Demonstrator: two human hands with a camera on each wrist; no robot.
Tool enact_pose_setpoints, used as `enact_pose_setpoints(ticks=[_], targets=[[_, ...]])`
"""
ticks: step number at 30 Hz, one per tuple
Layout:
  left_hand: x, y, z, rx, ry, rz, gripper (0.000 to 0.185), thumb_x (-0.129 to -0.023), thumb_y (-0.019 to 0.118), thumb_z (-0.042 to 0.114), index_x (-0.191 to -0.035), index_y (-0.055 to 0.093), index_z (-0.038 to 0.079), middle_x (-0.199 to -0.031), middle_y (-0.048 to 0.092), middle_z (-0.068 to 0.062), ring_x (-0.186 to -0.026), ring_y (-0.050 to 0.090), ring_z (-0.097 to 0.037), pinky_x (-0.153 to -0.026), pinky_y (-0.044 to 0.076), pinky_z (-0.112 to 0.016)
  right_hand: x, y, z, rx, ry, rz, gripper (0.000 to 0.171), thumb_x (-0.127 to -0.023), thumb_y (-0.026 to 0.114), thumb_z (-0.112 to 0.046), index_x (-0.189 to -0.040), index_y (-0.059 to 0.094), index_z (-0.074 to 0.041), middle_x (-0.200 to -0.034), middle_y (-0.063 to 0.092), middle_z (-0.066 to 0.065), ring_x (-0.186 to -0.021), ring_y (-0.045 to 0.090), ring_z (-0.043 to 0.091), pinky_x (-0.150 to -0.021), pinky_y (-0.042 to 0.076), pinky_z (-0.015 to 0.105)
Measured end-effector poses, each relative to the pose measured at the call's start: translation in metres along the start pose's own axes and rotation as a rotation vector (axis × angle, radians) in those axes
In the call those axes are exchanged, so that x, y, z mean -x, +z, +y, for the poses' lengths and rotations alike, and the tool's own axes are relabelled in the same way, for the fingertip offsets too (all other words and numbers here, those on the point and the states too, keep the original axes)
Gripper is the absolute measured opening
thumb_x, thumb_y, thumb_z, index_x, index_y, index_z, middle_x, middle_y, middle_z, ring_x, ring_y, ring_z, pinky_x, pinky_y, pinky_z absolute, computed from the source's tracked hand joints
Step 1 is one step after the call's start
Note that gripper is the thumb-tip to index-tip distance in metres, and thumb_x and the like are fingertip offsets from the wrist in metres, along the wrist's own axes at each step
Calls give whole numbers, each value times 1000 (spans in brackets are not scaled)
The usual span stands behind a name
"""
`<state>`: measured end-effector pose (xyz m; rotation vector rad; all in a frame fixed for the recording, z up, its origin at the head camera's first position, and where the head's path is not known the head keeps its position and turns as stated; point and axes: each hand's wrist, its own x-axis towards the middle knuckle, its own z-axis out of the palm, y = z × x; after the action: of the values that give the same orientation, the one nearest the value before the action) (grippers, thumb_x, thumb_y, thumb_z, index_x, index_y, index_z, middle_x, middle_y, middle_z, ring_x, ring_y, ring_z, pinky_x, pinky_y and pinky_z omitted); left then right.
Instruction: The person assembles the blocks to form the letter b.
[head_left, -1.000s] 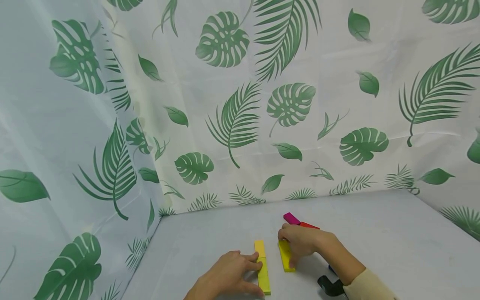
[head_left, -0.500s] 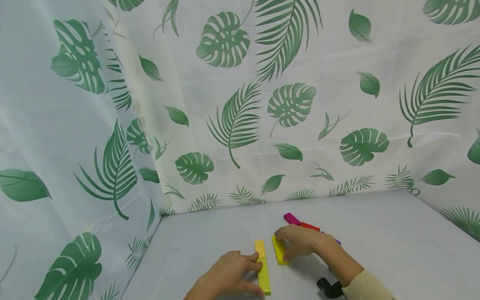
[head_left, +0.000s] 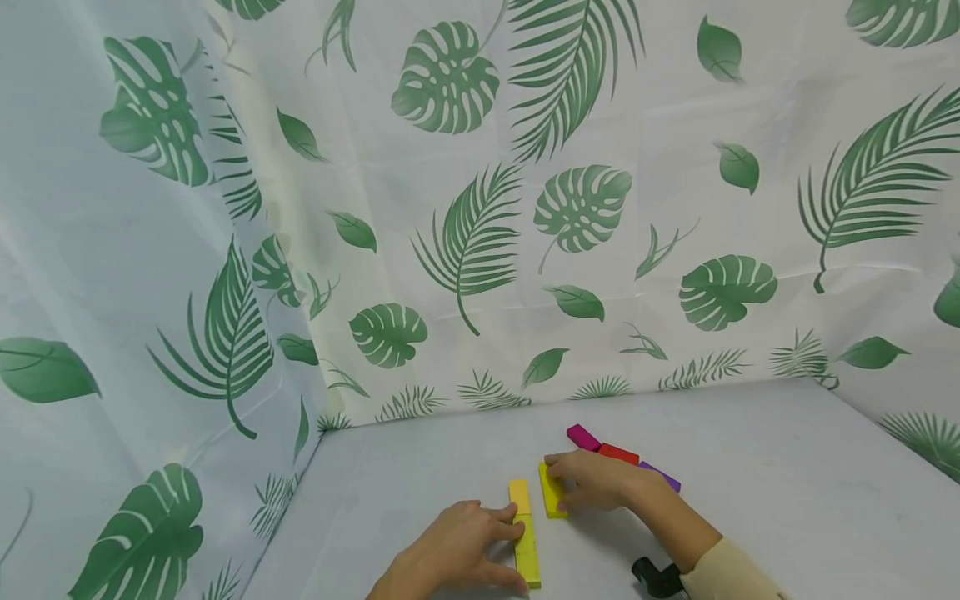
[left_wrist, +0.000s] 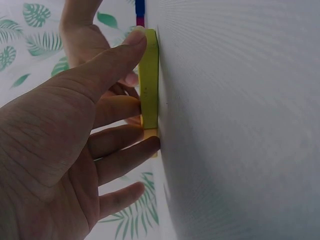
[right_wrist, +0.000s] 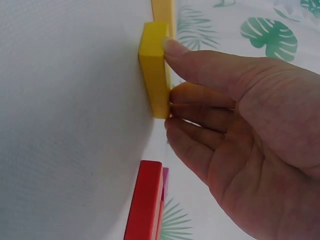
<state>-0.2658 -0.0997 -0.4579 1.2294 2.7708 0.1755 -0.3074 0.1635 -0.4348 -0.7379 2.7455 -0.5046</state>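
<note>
Right fingers [head_left: 558, 482] pinching yellow block [head_left: 550, 492], left fingers [head_left: 501, 533] gripping yellow strip [head_left: 526, 542], red block [head_left: 618, 453] behind.

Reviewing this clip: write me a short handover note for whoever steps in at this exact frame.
Left hand: thumb and fingers hold the long yellow-green flat block, which lies end to end with a short orange-yellow block on the grey table.
Right hand: fingers grip a bright yellow flat block lying beside that line, apart from it.
Red, magenta and purple blocks lie behind the right hand.
Done: two blocks lined up. Left: likely the others.
</note>
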Motion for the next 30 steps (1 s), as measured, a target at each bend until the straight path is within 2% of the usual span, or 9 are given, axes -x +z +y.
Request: enact_pose_setpoints(ticks=[8, 16, 22, 30], targets=[[1, 0, 0, 1, 13, 15, 66, -81, 72, 73, -135, 70, 35, -147, 62, 6, -126, 65, -8, -105, 53, -48, -4, 5, 5, -2, -32, 11, 47, -92, 79, -29, -136, 69, -17, -154, 57, 6, -143, 52, 26, -110, 49, 48], [1, 0, -1, 5, 15, 12, 66, -82, 71, 74, -135, 70, 34, -148, 61, 5, -127, 64, -8, -105, 53, -48, -11, 13, 8, 5, -115, 90, 34, -96, 75, -21, -129, 72, -11, -149, 60, 12, -137, 58, 32, -108, 50, 50], [2, 0, -1, 1, 25, 23, 66, -81, 71, 74, -135, 71, 34, -147, 62, 5, -126, 65, -8, -104, 53, -47, -15, 18, 9, -9, -99, 138, 35, -96, 75, -19, -129, 72, -9, -147, 62, 13, -136, 59, 33, -108, 49, 52], [1, -1, 0, -16, 30, 17, 65, -81, 72, 74, -134, 71, 35, -146, 63, 7, -121, 66, -5, -103, 54, -44, -17, 22, 13, -99, -65, 152, 41, -98, 73, -23, -136, 68, -9, -151, 59, 11, -142, 53, 34, -112, 45, 56]])
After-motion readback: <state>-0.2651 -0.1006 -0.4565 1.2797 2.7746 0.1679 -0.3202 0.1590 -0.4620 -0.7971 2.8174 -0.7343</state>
